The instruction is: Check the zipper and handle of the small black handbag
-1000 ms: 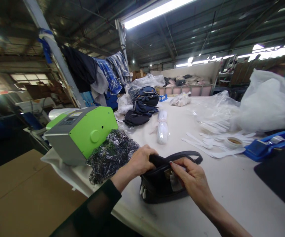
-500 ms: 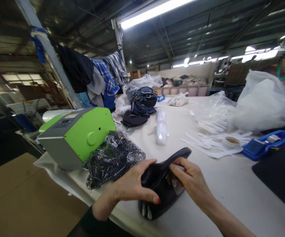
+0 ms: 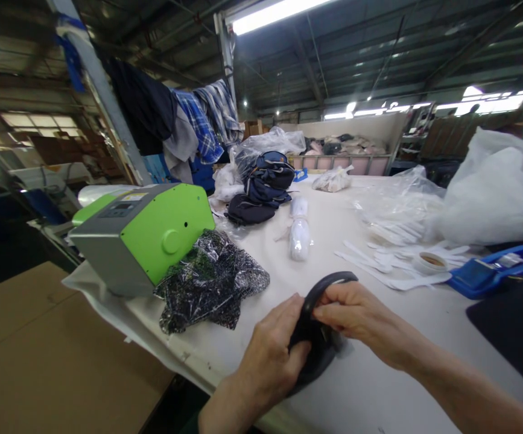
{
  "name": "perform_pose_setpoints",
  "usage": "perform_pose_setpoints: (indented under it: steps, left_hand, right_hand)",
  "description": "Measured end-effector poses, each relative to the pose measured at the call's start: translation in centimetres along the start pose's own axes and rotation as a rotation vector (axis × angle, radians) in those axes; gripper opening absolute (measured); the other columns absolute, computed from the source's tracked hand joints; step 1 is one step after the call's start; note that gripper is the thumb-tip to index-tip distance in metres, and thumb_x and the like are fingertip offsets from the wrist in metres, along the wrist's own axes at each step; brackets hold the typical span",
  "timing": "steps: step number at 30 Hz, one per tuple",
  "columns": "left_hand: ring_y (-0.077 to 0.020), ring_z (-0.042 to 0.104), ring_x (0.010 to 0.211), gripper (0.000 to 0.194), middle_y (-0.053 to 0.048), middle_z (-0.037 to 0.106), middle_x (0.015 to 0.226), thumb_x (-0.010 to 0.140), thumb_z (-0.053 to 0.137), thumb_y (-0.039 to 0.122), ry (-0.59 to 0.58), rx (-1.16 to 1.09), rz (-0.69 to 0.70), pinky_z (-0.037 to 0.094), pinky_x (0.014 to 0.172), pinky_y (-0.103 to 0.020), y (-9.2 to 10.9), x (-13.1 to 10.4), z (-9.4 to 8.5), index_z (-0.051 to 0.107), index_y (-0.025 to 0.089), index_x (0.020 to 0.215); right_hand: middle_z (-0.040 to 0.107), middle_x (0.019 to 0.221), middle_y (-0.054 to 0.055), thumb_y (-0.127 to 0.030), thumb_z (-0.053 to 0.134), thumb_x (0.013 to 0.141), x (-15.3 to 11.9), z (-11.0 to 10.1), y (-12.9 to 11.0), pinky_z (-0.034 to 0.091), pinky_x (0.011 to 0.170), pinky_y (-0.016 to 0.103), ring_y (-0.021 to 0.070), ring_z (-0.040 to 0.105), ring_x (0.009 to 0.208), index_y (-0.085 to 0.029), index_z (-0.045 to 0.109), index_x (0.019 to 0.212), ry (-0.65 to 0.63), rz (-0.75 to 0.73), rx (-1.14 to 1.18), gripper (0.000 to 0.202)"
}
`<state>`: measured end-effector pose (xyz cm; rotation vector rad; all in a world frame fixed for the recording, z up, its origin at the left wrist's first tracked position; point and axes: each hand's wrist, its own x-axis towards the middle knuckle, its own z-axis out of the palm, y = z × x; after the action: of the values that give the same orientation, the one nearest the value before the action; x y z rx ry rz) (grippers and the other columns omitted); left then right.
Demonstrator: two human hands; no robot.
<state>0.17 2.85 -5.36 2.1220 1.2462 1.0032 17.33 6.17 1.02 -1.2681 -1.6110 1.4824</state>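
Note:
I hold a black slipper (image 3: 312, 369) tilted over the near part of the white table. My left hand (image 3: 274, 345) grips its left side, thumb bent over the black material and fingers partly hidden behind it. With thumb and fingers closed, my right hand (image 3: 356, 313) pinches the curved rim on the upper right. A small piece of clear plastic shows below the right fingers. Crumpled black patterned plastic (image 3: 213, 283) lies to the left of the hands. What is inside the slipper is hidden.
A green and grey machine (image 3: 166, 235) stands at left. Beyond are a dark backpack (image 3: 268, 181) and a wrapped white bundle (image 3: 299, 235). Rightward lie white strips (image 3: 392, 274), a tape roll (image 3: 431, 261), a blue tape dispenser (image 3: 482, 277) and a white plastic bag (image 3: 496, 193). A person is at far right.
My hands and the slipper have shifted a little to the right. The slipper has turned and its rim now bends more. My left hand has rolled round, showing more of its back.

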Motion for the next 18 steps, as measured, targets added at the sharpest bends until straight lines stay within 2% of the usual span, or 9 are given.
perform_pose_setpoints:
  steps: [5,9,12,15,18]
  left_hand:
    - [-0.0225,0.055,0.108,0.062,-0.014,0.057,0.120,0.068,0.053,0.015,0.106,-0.045,-0.049,0.044,0.100,-0.035,0.1,-0.1,0.6,0.039,0.006,0.127]
    - [-0.0205,0.057,0.104,0.055,-0.008,0.059,0.114,0.069,0.056,0.016,0.119,-0.096,-0.051,0.046,0.095,-0.032,0.0,0.0,0.5,0.043,0.014,0.122]
    - [-0.0205,0.056,0.104,0.051,-0.009,0.059,0.114,0.071,0.058,0.019,0.159,-0.090,-0.022,0.046,0.094,-0.032,-0.1,0.0,0.3,0.045,0.013,0.120]
    - [-0.0238,0.053,0.107,0.061,-0.012,0.057,0.116,0.064,0.067,0.021,0.209,-0.055,-0.025,0.043,0.098,-0.035,-0.2,-0.5,0.4,0.044,0.011,0.120]
    - [-0.0251,0.053,0.107,0.073,-0.011,0.056,0.116,0.053,0.075,0.014,0.224,-0.056,-0.110,0.043,0.098,-0.036,-0.3,-1.2,0.5,0.045,0.012,0.120]
  right_hand:
    - [0.044,0.045,-0.004,-0.027,0.052,0.058,0.0,1.0,-0.4,0.024,0.040,0.018,0.0066,0.036,0.043,-0.015,0.050,0.053,-0.062,0.009,-0.036,0.013]
    - [0.046,0.047,-0.004,-0.024,0.054,0.058,0.0,1.5,-0.6,0.023,0.040,0.017,0.0067,0.036,0.045,-0.015,0.053,0.055,-0.077,-0.026,-0.115,0.010]
    - [0.044,0.048,-0.004,-0.028,0.054,0.061,0.0,1.5,-0.5,0.023,0.041,0.018,0.0066,0.035,0.045,-0.015,0.052,0.057,-0.090,-0.023,-0.119,0.014]
    - [0.043,0.052,-0.004,-0.033,0.052,0.065,0.2,1.3,0.0,0.025,0.045,0.020,0.0076,0.035,0.049,-0.015,0.053,0.059,-0.030,-0.069,-0.175,0.019]
    - [0.042,0.055,-0.004,-0.036,0.050,0.068,0.5,1.2,0.7,0.026,0.048,0.021,0.0087,0.036,0.052,-0.015,0.054,0.062,0.009,-0.084,-0.208,0.023]
